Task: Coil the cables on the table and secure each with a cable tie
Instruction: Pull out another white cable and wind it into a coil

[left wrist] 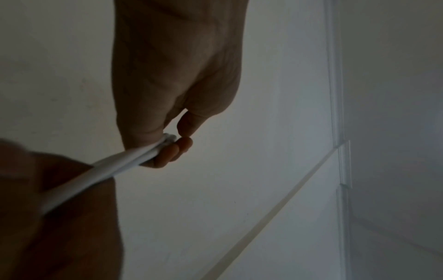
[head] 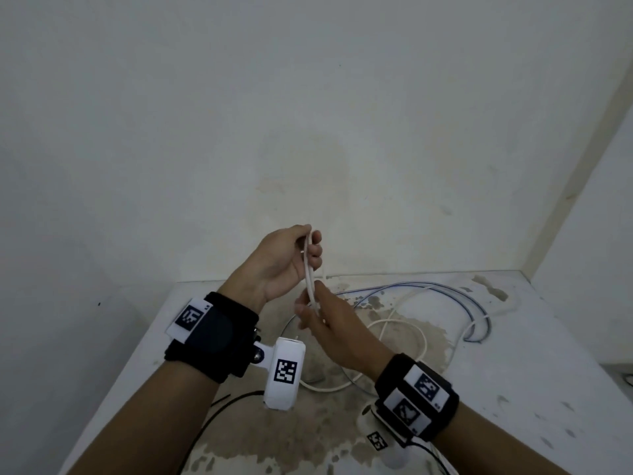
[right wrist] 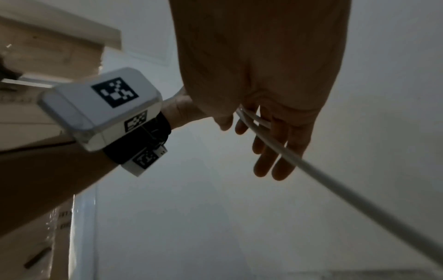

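Note:
I hold a white cable [head: 310, 275] up above the table, folded into several side-by-side strands. My left hand [head: 310, 250] grips the top of the bundle, fingers curled round it; the left wrist view shows the strands [left wrist: 124, 163] pinched at the fingertips [left wrist: 172, 151]. My right hand [head: 313, 308] sits just below and pinches the lower part between thumb and fingers. In the right wrist view the cable [right wrist: 311, 170] leaves that hand [right wrist: 242, 121] and trails down to the right. The rest of the white cable [head: 416, 337] lies in loose loops on the table.
A blue-grey cable [head: 455, 291] curves across the back of the stained white table [head: 534, 365]. A thin black cable [head: 222, 404] runs off the front left. Walls close in behind and on the right. The left wrist's camera box [right wrist: 103, 106] sits near my right hand.

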A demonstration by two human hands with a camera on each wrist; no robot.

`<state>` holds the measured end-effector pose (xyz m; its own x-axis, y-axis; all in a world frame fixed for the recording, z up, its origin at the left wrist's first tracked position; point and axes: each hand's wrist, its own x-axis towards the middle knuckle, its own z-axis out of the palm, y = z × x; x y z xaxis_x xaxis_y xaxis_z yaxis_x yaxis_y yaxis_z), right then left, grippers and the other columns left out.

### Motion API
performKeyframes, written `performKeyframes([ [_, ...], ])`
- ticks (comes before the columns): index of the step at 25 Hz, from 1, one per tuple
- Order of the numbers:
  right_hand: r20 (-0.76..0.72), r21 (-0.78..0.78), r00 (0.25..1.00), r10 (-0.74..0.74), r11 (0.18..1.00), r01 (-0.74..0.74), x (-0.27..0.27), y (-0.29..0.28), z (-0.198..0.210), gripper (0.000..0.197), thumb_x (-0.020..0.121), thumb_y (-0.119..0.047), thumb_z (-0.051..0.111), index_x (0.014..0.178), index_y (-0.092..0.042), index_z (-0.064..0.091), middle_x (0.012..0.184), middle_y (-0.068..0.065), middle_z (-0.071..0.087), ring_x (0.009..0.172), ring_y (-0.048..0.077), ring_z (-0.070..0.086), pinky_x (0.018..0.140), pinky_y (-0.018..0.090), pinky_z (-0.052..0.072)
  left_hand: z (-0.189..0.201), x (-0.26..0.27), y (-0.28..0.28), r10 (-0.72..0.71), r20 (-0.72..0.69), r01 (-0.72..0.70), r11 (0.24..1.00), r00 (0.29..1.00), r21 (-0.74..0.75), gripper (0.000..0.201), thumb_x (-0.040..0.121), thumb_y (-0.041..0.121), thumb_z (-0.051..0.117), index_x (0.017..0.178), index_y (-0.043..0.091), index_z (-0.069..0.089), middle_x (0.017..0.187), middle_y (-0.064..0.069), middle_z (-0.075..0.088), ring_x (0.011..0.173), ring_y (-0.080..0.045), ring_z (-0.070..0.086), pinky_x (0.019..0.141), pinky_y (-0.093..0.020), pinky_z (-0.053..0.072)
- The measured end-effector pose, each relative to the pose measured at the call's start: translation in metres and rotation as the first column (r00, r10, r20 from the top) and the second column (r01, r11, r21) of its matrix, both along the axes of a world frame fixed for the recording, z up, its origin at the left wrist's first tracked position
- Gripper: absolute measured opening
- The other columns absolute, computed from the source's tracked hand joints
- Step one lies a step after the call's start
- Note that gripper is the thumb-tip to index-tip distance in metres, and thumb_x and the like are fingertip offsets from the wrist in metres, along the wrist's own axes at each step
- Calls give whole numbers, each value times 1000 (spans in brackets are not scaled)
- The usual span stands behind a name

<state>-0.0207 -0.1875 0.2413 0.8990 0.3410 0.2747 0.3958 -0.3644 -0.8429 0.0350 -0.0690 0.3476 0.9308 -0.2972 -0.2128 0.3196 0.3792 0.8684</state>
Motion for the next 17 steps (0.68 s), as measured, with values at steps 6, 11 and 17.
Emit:
performKeyframes([
  [6, 36, 92, 999, -14, 996, 11, 2, -5, 5, 15, 107, -25, 41, 97, -29, 52, 69, -1, 52, 53, 14, 48, 52, 29, 40, -23, -13, 3, -8, 22, 7, 999, 1000, 47, 40, 107, 27, 29, 104, 4, 61, 66, 0, 56, 83, -21, 68, 84, -33, 53],
  [11, 138, -151, 990, -7, 988, 28, -19, -14, -24, 38, 105, -32, 44, 142, -27, 40, 129, -8, 45, 68, 9, 51, 69, 27, 45, -23, -2, 21, 63, -85, -68, 997, 994, -47, 29, 103, 19, 28, 89, 13, 54, 46, 8, 36, 35, -5, 34, 34, -17, 31],
  [17, -264, -329, 952, 153, 914, -238, -54, -99, -86, 36, 103, -53, 35, 95, -33, 64, 78, -10, 60, 68, 6, 56, 70, 28, 47, -7, 3, 89, -68, -123, 76, 995, 990, 64, 29, 88, 27, 44, 60, 22, 37, 44, 9, 24, 29, -3, 21, 33, -18, 9],
])
